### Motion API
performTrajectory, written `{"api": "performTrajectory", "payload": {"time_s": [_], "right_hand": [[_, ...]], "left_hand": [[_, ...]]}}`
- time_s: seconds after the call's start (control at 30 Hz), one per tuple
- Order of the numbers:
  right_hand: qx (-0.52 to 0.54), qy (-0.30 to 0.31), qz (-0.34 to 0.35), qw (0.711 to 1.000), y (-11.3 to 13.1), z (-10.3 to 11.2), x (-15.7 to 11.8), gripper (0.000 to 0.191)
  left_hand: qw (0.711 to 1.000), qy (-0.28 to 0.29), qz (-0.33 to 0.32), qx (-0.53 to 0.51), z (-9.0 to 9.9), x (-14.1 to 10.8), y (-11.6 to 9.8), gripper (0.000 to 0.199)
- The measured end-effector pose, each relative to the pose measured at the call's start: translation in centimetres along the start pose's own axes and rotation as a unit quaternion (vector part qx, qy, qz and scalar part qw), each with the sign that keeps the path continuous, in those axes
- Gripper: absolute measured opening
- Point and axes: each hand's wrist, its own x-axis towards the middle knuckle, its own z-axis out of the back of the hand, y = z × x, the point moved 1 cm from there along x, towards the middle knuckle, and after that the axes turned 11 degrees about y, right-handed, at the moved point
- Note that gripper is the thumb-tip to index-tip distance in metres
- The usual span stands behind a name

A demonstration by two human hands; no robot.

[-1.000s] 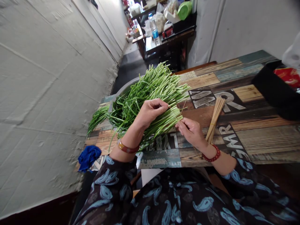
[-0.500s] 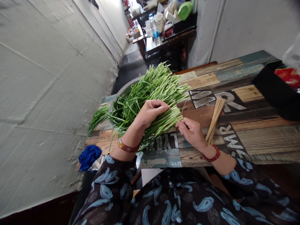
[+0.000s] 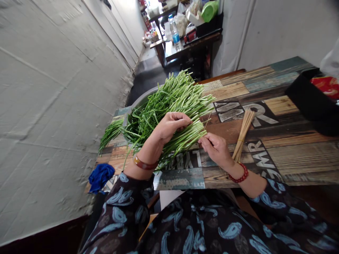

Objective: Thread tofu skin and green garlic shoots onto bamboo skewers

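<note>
My left hand (image 3: 173,126) is closed over a bunch of garlic chives (image 3: 192,135), thumb and fingertips pressed together near the pale stem ends. At the cut ends of that bunch, my right hand (image 3: 215,147) pinches a thin bamboo skewer, mostly hidden by the fingers and stems. Thin brown stick tips (image 3: 208,121) poke out past the stems on the far side. A large heap of chives (image 3: 182,93) fills a metal basin (image 3: 139,100) just beyond my left hand. To the right of my right hand lies a banded bundle of bamboo skewers (image 3: 242,135).
The wood-patterned table (image 3: 299,158) holds a blue cloth (image 3: 101,177) at its left end and a black object (image 3: 308,102) with a red packet (image 3: 325,87) at the right. A grey wall (image 3: 47,106) closes the left side. Behind stands a cluttered table with a water bottle (image 3: 174,33).
</note>
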Motion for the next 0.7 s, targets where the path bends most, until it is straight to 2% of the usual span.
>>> {"api": "performTrajectory", "payload": {"time_s": [0.37, 0.57, 0.7], "right_hand": [[-0.014, 0.002, 0.004, 1.0, -0.1, -0.1, 0.0, 0.037], [0.014, 0.006, -0.001, 1.0, 0.0, -0.1, 0.1, 0.036], [0.031, 0.007, 0.002, 0.999, 0.1, -0.1, 0.2, 0.036]], "left_hand": [[1.0, 0.015, -0.002, 0.025, -0.1, 0.1, -0.3, 0.022], [0.994, 0.026, -0.042, 0.102, -0.1, -0.1, -1.1, 0.022], [0.995, 0.027, -0.025, 0.097, -0.6, -0.5, -1.4, 0.027]]}}
